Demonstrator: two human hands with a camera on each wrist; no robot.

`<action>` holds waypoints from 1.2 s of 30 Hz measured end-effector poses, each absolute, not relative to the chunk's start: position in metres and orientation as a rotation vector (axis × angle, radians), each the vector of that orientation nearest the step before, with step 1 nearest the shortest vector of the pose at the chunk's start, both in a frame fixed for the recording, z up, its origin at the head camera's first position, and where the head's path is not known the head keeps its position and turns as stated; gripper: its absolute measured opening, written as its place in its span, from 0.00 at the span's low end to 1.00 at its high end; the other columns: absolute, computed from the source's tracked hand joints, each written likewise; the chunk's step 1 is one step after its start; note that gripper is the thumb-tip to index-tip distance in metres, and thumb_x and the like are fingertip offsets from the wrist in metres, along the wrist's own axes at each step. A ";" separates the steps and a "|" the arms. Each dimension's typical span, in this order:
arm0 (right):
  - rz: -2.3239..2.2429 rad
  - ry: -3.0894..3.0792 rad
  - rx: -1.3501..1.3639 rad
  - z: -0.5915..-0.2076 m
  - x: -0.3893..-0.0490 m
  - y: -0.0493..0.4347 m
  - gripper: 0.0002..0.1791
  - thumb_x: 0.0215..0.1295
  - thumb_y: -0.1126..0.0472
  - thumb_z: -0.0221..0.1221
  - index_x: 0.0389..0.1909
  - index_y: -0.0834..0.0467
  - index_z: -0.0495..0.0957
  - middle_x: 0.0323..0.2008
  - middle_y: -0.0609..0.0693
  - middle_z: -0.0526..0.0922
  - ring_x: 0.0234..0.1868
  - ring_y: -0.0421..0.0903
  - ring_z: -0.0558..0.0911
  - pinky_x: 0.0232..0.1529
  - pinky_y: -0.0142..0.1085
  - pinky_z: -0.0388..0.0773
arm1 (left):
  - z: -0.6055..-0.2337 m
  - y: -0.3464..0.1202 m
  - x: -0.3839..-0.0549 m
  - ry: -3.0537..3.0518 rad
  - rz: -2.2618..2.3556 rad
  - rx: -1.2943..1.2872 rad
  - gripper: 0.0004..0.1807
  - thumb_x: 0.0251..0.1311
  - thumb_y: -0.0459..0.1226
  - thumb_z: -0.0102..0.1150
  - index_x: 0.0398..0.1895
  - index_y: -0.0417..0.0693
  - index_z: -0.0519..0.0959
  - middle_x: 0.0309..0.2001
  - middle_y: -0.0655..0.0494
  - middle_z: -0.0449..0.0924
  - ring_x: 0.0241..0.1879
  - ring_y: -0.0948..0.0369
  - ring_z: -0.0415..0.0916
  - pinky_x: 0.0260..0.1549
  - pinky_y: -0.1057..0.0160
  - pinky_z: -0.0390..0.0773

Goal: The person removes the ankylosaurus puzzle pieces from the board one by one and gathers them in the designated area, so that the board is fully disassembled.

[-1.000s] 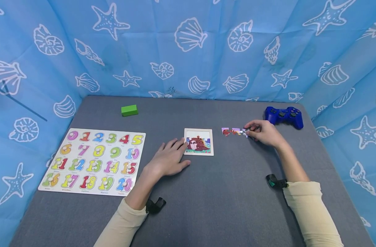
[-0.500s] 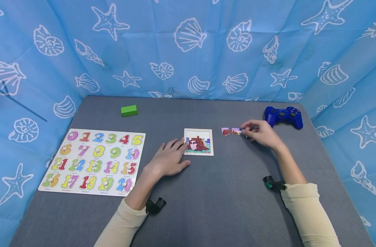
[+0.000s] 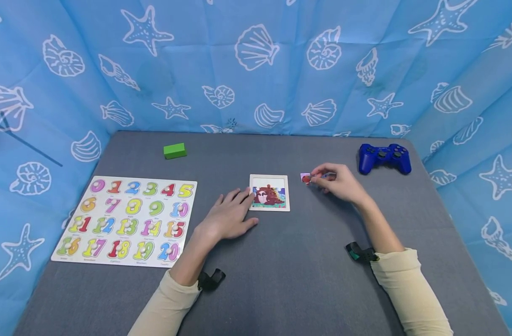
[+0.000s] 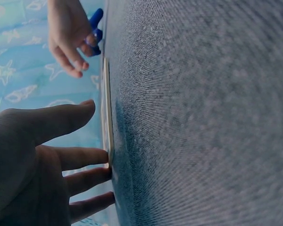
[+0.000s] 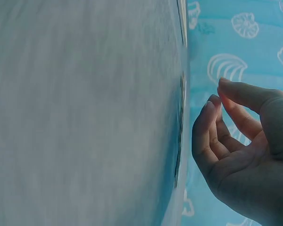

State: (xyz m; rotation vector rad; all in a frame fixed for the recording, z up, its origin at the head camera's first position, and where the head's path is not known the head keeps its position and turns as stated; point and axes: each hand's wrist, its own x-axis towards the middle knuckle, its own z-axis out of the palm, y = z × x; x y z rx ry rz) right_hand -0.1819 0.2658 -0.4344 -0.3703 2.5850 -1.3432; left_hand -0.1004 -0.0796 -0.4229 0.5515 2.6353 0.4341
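A small square puzzle tray (image 3: 277, 209) lies mid-table. Its lower part is filled with a picture of a red-haired figure, and the upper part is bare white. My left hand (image 3: 227, 217) lies flat beside it, straight fingers touching the tray's left edge. To the right of the tray, my right hand (image 3: 337, 183) hovers over a short row of puzzle pieces, its fingers loosely curled. One lilac and red puzzle piece (image 3: 304, 178) shows past the fingertips; the hand covers the others. In the right wrist view the row of pieces (image 5: 180, 136) lies on the table, apart from the fingers.
A number board (image 3: 125, 219) with pegged numerals 0 to 20 lies at left. A green block (image 3: 174, 150) sits at the back left, and a blue game controller (image 3: 384, 158) at the back right. A blue shell-patterned curtain (image 3: 256, 84) borders the grey table (image 3: 289, 280).
My right hand has slid left along the row of puzzle pieces, away from the controller, and now covers more of the row. The left hand and the tray have stayed put.
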 end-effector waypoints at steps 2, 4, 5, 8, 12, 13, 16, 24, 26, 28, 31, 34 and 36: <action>-1.353 2.571 -0.385 -0.434 -0.181 0.258 0.11 0.76 0.65 0.65 0.53 0.68 0.85 0.43 0.66 0.87 0.31 0.42 0.87 0.32 0.34 0.87 | -0.424 -0.080 -0.101 2.635 0.434 0.552 0.41 0.81 0.55 0.55 0.89 0.52 0.57 0.90 0.51 0.50 0.90 0.46 0.46 0.86 0.32 0.50; -1.358 2.560 -0.406 -0.434 -0.181 0.251 0.11 0.76 0.66 0.65 0.53 0.68 0.85 0.43 0.66 0.87 0.31 0.43 0.87 0.31 0.34 0.87 | -0.424 -0.080 -0.101 2.633 0.426 0.549 0.42 0.81 0.56 0.55 0.89 0.52 0.56 0.90 0.52 0.50 0.90 0.47 0.46 0.86 0.33 0.50; -1.359 2.550 -0.416 -0.433 -0.182 0.248 0.11 0.76 0.66 0.65 0.53 0.68 0.85 0.43 0.67 0.88 0.31 0.44 0.87 0.31 0.35 0.87 | -0.424 -0.080 -0.101 2.632 0.424 0.548 0.42 0.81 0.56 0.55 0.89 0.52 0.56 0.90 0.52 0.49 0.90 0.47 0.45 0.86 0.33 0.50; -1.352 2.526 -0.439 -0.432 -0.182 0.237 0.10 0.76 0.66 0.65 0.52 0.67 0.85 0.43 0.66 0.88 0.31 0.45 0.86 0.32 0.35 0.87 | -0.424 -0.080 -0.102 2.632 0.422 0.547 0.42 0.81 0.56 0.54 0.89 0.53 0.55 0.90 0.52 0.49 0.90 0.47 0.45 0.86 0.33 0.49; -1.353 2.484 -0.476 -0.431 -0.181 0.224 0.11 0.76 0.66 0.65 0.53 0.67 0.85 0.43 0.66 0.87 0.30 0.46 0.85 0.32 0.36 0.86 | -0.425 -0.079 -0.103 2.633 0.422 0.547 0.42 0.81 0.56 0.54 0.89 0.53 0.55 0.90 0.52 0.49 0.90 0.47 0.45 0.86 0.33 0.49; -1.353 2.476 -0.490 -0.431 -0.182 0.220 0.11 0.76 0.66 0.65 0.53 0.68 0.85 0.44 0.66 0.87 0.30 0.47 0.85 0.32 0.36 0.86 | -0.425 -0.079 -0.103 2.631 0.420 0.545 0.42 0.81 0.56 0.54 0.89 0.53 0.55 0.90 0.53 0.49 0.90 0.47 0.45 0.86 0.33 0.49; -1.354 2.454 -0.528 -0.432 -0.183 0.210 0.11 0.76 0.67 0.65 0.53 0.68 0.85 0.44 0.65 0.87 0.31 0.49 0.86 0.33 0.37 0.87 | -0.425 -0.079 -0.104 2.629 0.414 0.543 0.42 0.81 0.57 0.54 0.89 0.54 0.55 0.90 0.53 0.49 0.90 0.47 0.45 0.86 0.33 0.49; -1.333 2.415 -0.616 -0.434 -0.183 0.187 0.11 0.77 0.65 0.64 0.53 0.66 0.85 0.43 0.63 0.87 0.31 0.50 0.84 0.33 0.39 0.87 | -0.425 -0.078 -0.104 2.625 0.411 0.540 0.42 0.81 0.57 0.54 0.89 0.53 0.55 0.90 0.52 0.49 0.90 0.47 0.45 0.86 0.33 0.49; -1.331 2.397 -0.643 -0.435 -0.183 0.181 0.10 0.77 0.66 0.63 0.53 0.66 0.85 0.43 0.62 0.86 0.32 0.50 0.84 0.33 0.38 0.86 | -0.425 -0.078 -0.104 2.622 0.412 0.539 0.42 0.81 0.57 0.54 0.89 0.53 0.55 0.90 0.53 0.49 0.90 0.47 0.45 0.86 0.33 0.49; -1.329 2.380 -0.664 -0.436 -0.183 0.175 0.10 0.77 0.67 0.63 0.53 0.65 0.85 0.43 0.62 0.86 0.33 0.50 0.85 0.33 0.37 0.86 | -0.424 -0.079 -0.104 2.620 0.414 0.539 0.43 0.80 0.57 0.54 0.89 0.53 0.55 0.90 0.53 0.49 0.90 0.47 0.45 0.86 0.33 0.49; -1.309 2.369 -0.689 -0.437 -0.184 0.164 0.09 0.77 0.66 0.63 0.53 0.64 0.86 0.43 0.60 0.87 0.33 0.49 0.85 0.33 0.35 0.85 | -0.425 -0.080 -0.104 2.619 0.422 0.544 0.43 0.80 0.57 0.55 0.89 0.53 0.55 0.90 0.52 0.49 0.90 0.47 0.45 0.86 0.32 0.49; -1.262 2.377 -0.712 -0.438 -0.186 0.153 0.10 0.77 0.64 0.65 0.52 0.63 0.86 0.41 0.58 0.88 0.33 0.45 0.85 0.34 0.32 0.83 | -0.425 -0.081 -0.104 2.619 0.436 0.551 0.42 0.81 0.57 0.55 0.89 0.52 0.56 0.90 0.52 0.49 0.90 0.46 0.45 0.86 0.32 0.49; -1.229 2.379 -0.712 -0.438 -0.188 0.146 0.10 0.76 0.63 0.65 0.52 0.64 0.87 0.40 0.57 0.88 0.32 0.43 0.84 0.33 0.31 0.82 | -0.425 -0.082 -0.104 2.620 0.447 0.559 0.42 0.81 0.56 0.55 0.89 0.52 0.56 0.90 0.52 0.49 0.90 0.47 0.45 0.86 0.32 0.49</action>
